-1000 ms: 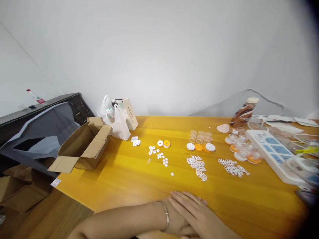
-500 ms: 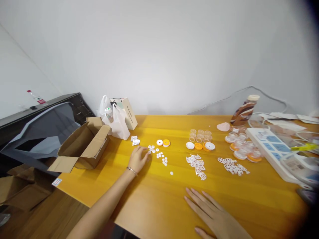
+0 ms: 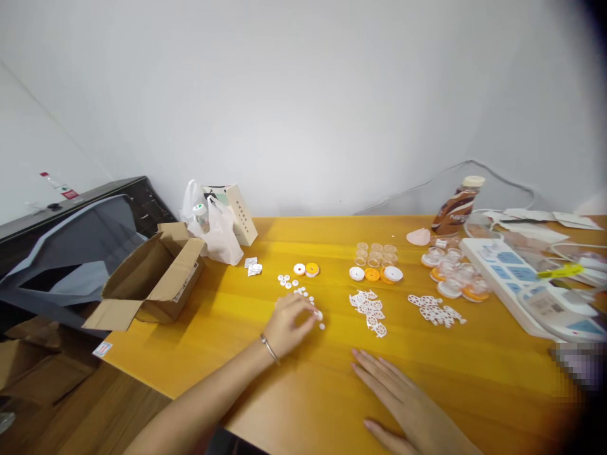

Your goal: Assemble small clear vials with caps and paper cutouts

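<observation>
My left hand (image 3: 288,323), with a bracelet at the wrist, is over the table with its fingers pinched around a small white disc (image 3: 318,315). Another small white disc (image 3: 322,327) lies just beside those fingertips. More small white discs (image 3: 287,283) are scattered behind the hand, some of them partly hidden by it. My right hand (image 3: 396,398) rests flat on the tabletop, fingers stretched out, holding nothing. Flat white cut-out pieces with wheel shapes (image 3: 367,306) lie beyond it, and a second pile of white cut-outs (image 3: 436,309) sits farther right.
Orange and white round spools (image 3: 372,274) and clear round cups (image 3: 375,255) stand at mid-table. At right are stacked clear-and-orange parts (image 3: 458,278), a power strip (image 3: 509,284) and a brown bottle (image 3: 458,205). An open cardboard box (image 3: 152,278) and plastic bag (image 3: 220,234) are left.
My left hand has moved right and nearer, from the far group of discs to the lone disc, and now pinches a disc. My right hand stays flat. The view has shifted slightly.
</observation>
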Motion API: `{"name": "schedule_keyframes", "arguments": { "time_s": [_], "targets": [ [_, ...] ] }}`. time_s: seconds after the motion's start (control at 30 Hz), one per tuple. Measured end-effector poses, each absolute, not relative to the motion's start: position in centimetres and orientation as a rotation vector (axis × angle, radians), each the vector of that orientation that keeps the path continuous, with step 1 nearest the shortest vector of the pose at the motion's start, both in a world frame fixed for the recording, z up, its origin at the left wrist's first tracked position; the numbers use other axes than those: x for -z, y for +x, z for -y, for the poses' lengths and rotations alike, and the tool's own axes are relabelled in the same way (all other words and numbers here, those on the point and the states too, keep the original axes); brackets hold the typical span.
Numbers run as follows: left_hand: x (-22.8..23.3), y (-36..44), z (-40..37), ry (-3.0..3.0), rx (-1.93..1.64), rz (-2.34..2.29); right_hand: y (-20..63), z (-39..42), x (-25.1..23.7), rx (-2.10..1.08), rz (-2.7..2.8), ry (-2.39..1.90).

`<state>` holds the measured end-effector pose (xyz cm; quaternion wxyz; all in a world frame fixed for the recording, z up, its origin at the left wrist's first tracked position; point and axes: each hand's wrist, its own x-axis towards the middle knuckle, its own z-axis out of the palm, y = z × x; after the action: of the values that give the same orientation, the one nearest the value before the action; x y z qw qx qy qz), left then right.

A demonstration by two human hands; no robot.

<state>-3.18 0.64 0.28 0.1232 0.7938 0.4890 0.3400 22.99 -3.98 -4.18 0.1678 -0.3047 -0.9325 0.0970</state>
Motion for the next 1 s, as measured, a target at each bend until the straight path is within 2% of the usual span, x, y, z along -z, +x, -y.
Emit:
{"name": "schedule_keyframes", "arguments": {
  "time_s": [0.23,0.6,0.73,0.9,1.0],
  "targets": [
    [2.4,2.7,0.9,2.462,-0.678,-1.223,22.9,3.8,5.7,-0.2,2.533,-0.98],
    [2.1,1.9,1.0,2.525,-0.588,-1.281,22.8,3.8,6.1,-0.223,2.504,-0.971],
    [1.1,1.2,0.9,2.403,-0.717,-1.278,22.9,3.7,6.1,-0.229,2.521,-0.981],
    [-1.5,-2.5,-3.3,2.257,-0.948,-1.639,23.0,3.7,5.7,-0.26,2.542,-1.017],
    [-1.9,-4.9,-7.1,2.183,-0.823,-1.959,22.9,3.7,5.5,-0.297,2.525,-1.028]
  ]
}}
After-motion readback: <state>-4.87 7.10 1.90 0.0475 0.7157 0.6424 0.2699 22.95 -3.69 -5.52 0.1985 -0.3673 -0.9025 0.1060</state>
